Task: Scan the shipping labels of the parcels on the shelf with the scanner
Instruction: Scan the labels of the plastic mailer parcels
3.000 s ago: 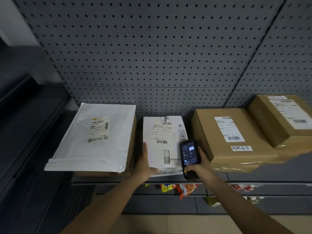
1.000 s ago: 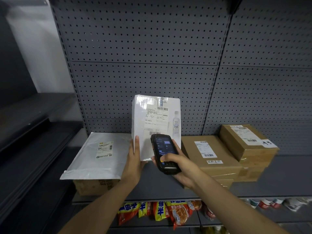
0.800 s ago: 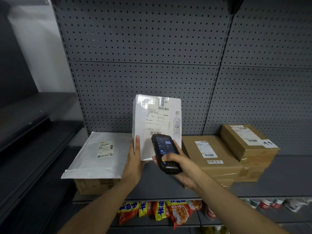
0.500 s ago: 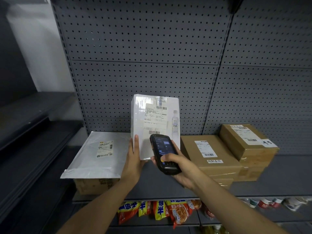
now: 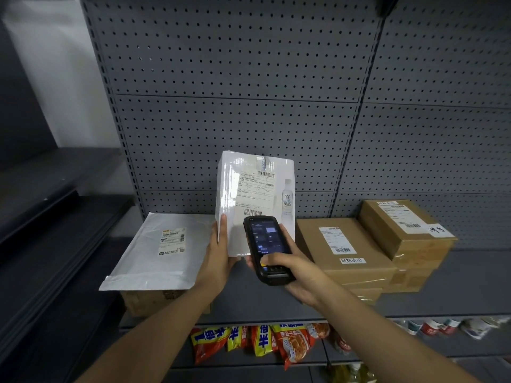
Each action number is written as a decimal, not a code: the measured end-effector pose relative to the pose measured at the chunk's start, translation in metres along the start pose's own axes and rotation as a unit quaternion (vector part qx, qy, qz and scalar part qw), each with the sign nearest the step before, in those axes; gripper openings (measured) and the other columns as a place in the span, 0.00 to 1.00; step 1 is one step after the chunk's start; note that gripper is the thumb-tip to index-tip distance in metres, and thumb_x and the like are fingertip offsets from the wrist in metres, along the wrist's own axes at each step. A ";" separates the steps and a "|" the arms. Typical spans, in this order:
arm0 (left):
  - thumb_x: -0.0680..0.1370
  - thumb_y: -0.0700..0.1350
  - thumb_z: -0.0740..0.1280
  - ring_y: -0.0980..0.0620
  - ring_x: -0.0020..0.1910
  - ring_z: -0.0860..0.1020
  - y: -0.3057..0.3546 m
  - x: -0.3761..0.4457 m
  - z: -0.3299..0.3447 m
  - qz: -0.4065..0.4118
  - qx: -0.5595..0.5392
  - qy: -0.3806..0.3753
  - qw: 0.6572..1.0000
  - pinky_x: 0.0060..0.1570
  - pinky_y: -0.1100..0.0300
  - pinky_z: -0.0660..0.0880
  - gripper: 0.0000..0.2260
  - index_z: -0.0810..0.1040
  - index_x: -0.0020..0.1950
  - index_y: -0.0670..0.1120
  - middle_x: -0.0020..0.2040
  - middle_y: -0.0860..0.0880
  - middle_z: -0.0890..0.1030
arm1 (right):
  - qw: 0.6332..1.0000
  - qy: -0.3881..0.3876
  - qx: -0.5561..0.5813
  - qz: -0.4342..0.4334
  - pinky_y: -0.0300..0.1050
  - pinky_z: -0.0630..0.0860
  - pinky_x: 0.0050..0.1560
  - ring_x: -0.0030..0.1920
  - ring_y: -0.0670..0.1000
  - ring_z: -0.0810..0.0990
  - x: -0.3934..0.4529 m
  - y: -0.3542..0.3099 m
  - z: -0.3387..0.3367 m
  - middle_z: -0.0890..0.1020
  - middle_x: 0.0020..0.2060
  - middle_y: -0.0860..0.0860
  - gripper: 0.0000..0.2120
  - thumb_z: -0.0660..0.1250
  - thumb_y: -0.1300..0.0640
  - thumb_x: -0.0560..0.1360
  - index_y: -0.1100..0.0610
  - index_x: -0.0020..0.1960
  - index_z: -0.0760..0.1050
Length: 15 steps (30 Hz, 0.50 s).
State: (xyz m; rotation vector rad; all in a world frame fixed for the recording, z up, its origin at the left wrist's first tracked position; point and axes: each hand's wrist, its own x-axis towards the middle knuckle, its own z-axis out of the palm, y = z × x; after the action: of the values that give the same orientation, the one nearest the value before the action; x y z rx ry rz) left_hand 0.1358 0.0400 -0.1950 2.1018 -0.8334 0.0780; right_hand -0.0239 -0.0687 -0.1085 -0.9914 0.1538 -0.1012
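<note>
white parcel [image 5: 254,200] stands upright at shelf centre, gripped by left hand [image 5: 218,255]; right hand [image 5: 293,269] clasps scanner [image 5: 265,248] at its label. pending, judged: mailer [image 5: 163,247] at 9 o'clock, cartons [image 5: 343,250] at 3 o'clock.

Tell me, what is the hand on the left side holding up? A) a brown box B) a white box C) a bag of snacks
B: the left hand grips the lower left edge of the white box, standing it upright so its label faces the scanner in the right hand.

white parcel [image 5: 254,200] upright, scanner [image 5: 266,248] before it
</note>
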 end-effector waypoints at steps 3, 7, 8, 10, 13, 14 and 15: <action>0.76 0.43 0.70 0.49 0.76 0.57 -0.001 -0.002 -0.002 0.007 -0.029 -0.015 0.999 0.72 0.47 0.63 0.49 0.29 0.67 0.70 0.79 0.50 0.47 | 0.999 0.027 -0.036 -0.006 0.52 0.81 0.48 0.50 0.64 0.82 0.006 0.005 -0.006 0.82 0.55 0.63 0.36 0.68 0.76 0.65 0.50 0.67 0.69; 0.74 0.40 0.71 0.49 0.76 0.58 -0.005 -0.003 -0.001 0.025 -0.037 -0.047 0.998 0.71 0.45 0.65 0.53 0.28 0.69 0.69 0.78 0.51 0.48 | 0.982 0.129 -0.134 -0.041 0.50 0.80 0.47 0.53 0.59 0.82 0.012 0.011 -0.020 0.81 0.56 0.60 0.39 0.69 0.77 0.63 0.50 0.68 0.67; 0.74 0.40 0.71 0.49 0.76 0.57 -0.006 -0.002 0.000 0.027 -0.035 -0.056 0.997 0.71 0.44 0.65 0.53 0.28 0.69 0.69 0.78 0.51 0.49 | 0.973 0.165 -0.155 -0.048 0.50 0.80 0.48 0.54 0.58 0.81 0.012 0.011 -0.026 0.81 0.56 0.58 0.39 0.70 0.78 0.63 0.50 0.68 0.67; 0.74 0.40 0.71 0.49 0.77 0.54 -0.004 -0.002 -0.001 0.036 -0.034 -0.079 0.996 0.73 0.44 0.61 0.54 0.27 0.69 0.69 0.78 0.52 0.49 | 0.953 0.225 -0.193 -0.059 0.54 0.79 0.53 0.55 0.55 0.80 0.010 0.009 -0.037 0.82 0.55 0.54 0.40 0.72 0.77 0.63 0.50 0.68 0.67; 0.75 0.41 0.71 0.50 0.77 0.54 0.002 -0.002 -0.001 0.042 -0.024 -0.111 0.993 0.74 0.46 0.59 0.53 0.26 0.68 0.68 0.79 0.52 0.49 | 0.934 0.263 -0.226 -0.084 0.57 0.77 0.58 0.57 0.54 0.78 0.003 0.000 -0.050 0.80 0.55 0.51 0.40 0.72 0.77 0.62 0.50 0.67 0.67; 0.75 0.42 0.71 0.51 0.76 0.56 0.005 -0.002 -0.002 0.041 -0.022 -0.119 0.992 0.74 0.47 0.60 0.53 0.26 0.69 0.66 0.78 0.51 0.50 | 0.932 0.268 -0.226 -0.094 0.58 0.77 0.58 0.57 0.54 0.78 0.000 -0.004 -0.053 0.80 0.56 0.51 0.41 0.72 0.78 0.63 0.49 0.67 0.67; 0.75 0.42 0.71 0.51 0.75 0.57 0.009 -0.002 -0.002 0.038 -0.023 -0.128 0.991 0.74 0.48 0.60 0.52 0.26 0.70 0.64 0.78 0.51 0.51 | 0.931 0.270 -0.225 -0.104 0.58 0.77 0.58 0.58 0.54 0.77 -0.004 -0.009 -0.055 0.79 0.57 0.51 0.42 0.72 0.78 0.63 0.49 0.69 0.66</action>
State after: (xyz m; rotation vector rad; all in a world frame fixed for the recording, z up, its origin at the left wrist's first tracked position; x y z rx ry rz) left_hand 0.1296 0.0387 -0.1878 2.0637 -1.0572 -0.1723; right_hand -0.0372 -0.1186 -0.1305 -1.4201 0.5976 -0.5548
